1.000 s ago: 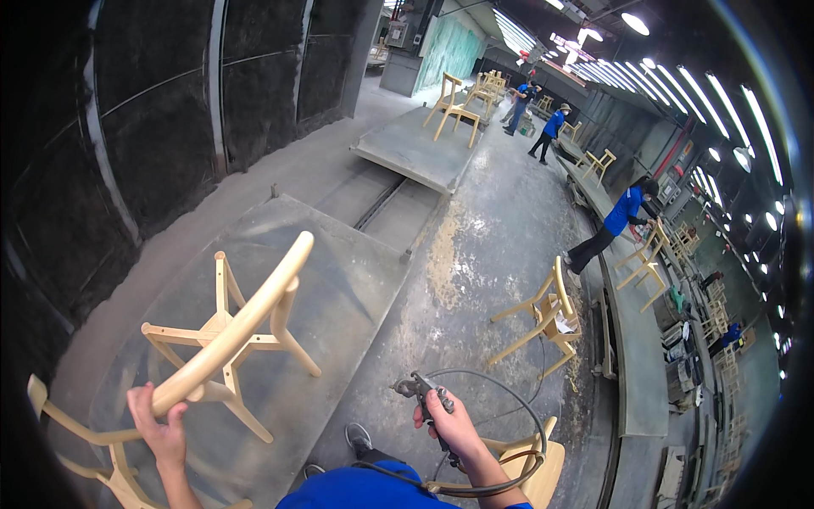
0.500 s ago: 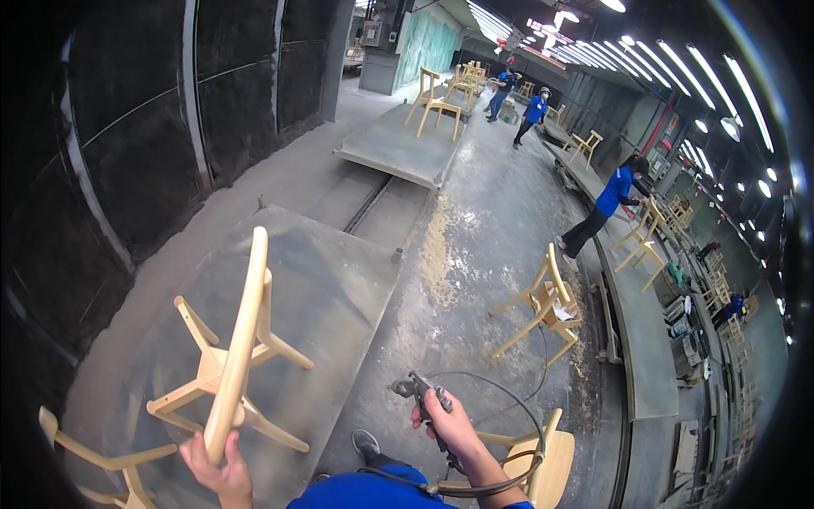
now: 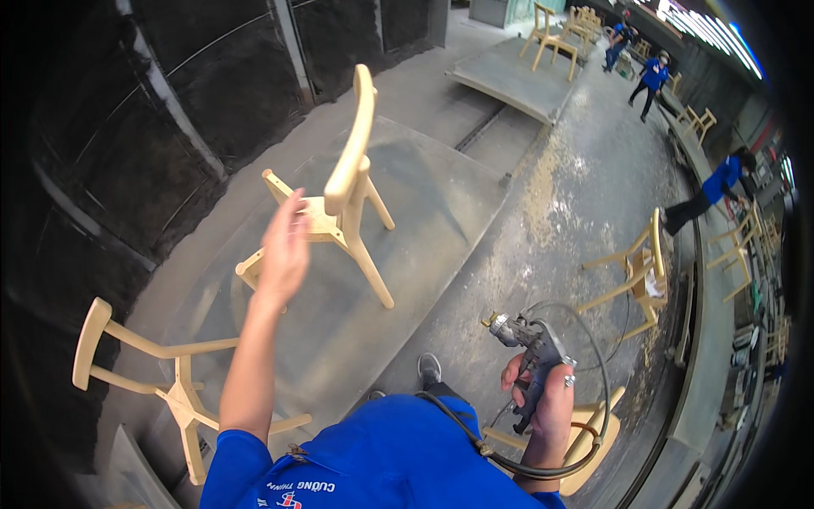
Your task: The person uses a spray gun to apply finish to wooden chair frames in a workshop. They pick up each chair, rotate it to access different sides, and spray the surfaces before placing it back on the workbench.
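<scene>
One wooden chair (image 3: 325, 225): stands toward the platform's (image 3: 432, 254) left edge, backrest (image 3: 352, 148) just released and now unsupported by the left hand (image 3: 286, 250), its fingers extended, contact unclear; right hand (image 3: 555, 403) stays wrapped around a spray gun (image 3: 534, 356).

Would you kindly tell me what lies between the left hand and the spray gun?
In the head view: a chair leg, the grey platform, then floor.

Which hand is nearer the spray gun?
Right. The right hand holds the spray gun by its grip; the left hand is apart from it, farther left, by a wooden chair.
</scene>
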The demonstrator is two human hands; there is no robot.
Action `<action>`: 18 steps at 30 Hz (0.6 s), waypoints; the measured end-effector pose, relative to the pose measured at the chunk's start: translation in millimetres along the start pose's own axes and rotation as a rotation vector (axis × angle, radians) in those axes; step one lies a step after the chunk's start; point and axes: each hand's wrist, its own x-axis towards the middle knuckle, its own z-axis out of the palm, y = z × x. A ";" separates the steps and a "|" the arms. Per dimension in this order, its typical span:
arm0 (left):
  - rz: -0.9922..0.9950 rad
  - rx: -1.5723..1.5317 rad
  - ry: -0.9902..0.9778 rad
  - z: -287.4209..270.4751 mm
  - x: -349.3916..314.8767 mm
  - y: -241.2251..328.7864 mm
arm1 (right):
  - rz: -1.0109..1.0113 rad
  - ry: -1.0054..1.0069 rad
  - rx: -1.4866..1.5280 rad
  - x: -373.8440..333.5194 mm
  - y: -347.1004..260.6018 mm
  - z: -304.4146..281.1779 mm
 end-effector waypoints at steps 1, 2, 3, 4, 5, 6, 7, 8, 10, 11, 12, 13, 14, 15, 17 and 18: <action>0.058 -0.021 0.048 -14.6 -7.8 -10.4 | -0.019 -0.004 0.046 -7.8 -1.7 -1.5; -0.043 0.026 0.103 -28.0 -15.6 -22.4 | -0.053 -0.002 0.098 -14.6 -3.7 -2.3; -0.088 0.030 0.166 -41.5 -25.2 -35.7 | -0.091 -0.003 0.152 -20.0 -5.7 -3.5; -0.149 0.015 0.194 -56.2 -36.4 -49.9 | -0.084 0.004 0.123 -23.2 -7.1 -5.5; -0.236 -0.021 0.224 -70.8 -48.7 -63.7 | -0.049 -0.005 0.061 -22.7 -7.7 -8.8; -0.267 0.035 0.239 -86.4 -62.7 -77.1 | -0.005 -0.026 -0.002 -21.5 -7.3 -12.3; -0.339 0.055 0.255 -100.9 -77.9 -89.7 | 0.046 -0.037 -0.069 -19.5 -5.2 -15.0; -0.371 0.063 0.264 -112.5 -94.9 -101.1 | 0.183 0.001 -0.140 -19.2 -0.9 -16.7; -0.501 0.039 0.301 -129.6 -127.3 -122.3 | 0.272 0.025 -0.170 -15.2 14.9 -17.2; -0.513 0.031 0.306 -135.7 -143.2 -131.4 | 0.325 0.041 -0.184 -13.1 25.1 -17.1; -0.558 0.017 0.315 -140.0 -160.1 -138.4 | 0.365 0.066 -0.260 -11.3 36.2 -18.3; -0.619 -0.012 0.326 -144.7 -176.4 -144.0 | 0.379 0.067 -0.280 -11.0 45.9 -20.3; -0.634 0.011 0.318 -149.3 -191.4 -148.4 | 0.404 0.076 -0.303 -10.8 54.9 -22.8; -0.662 0.019 0.311 -153.9 -205.9 -151.0 | 0.431 0.096 -0.329 -11.6 63.9 -25.6; -0.717 0.060 0.298 -163.2 -230.4 -155.9 | 0.446 0.092 -0.330 -12.0 79.3 -28.2; -0.743 0.093 0.288 -168.7 -242.1 -158.5 | 0.460 0.098 -0.331 -13.4 84.9 -28.4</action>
